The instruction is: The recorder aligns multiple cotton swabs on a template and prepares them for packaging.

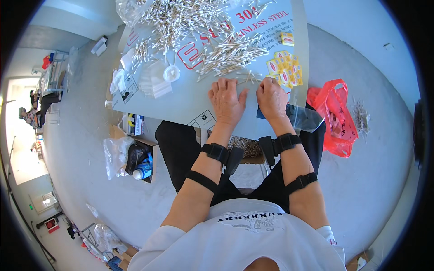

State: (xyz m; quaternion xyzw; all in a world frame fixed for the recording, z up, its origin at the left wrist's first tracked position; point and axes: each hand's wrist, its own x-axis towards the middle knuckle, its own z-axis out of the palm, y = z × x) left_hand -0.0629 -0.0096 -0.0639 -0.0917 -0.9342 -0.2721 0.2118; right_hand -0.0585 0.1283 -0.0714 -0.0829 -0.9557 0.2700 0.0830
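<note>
My left hand [227,101] lies palm down on the metal-sheet tabletop [181,101], its thumb apart from the fingers. Its fingertips are just below a loose pile of cotton swabs [233,55]. Close by on the right, my right hand [272,98] has its fingers curled in and pressed together; what they hold, if anything, is hidden. A few stray swabs [247,77] lie between the two hands. Beyond my right hand are several small yellow printed packets [285,70]. Under that wrist rests a clear plastic sheet or bag [305,118].
A larger swab heap [185,20] covers the table's far side. Clear small bags [156,81] and a white round container [171,74] sit at left. A red plastic bag [337,124] is beside the table on the right; an open carton [151,165] stands lower left.
</note>
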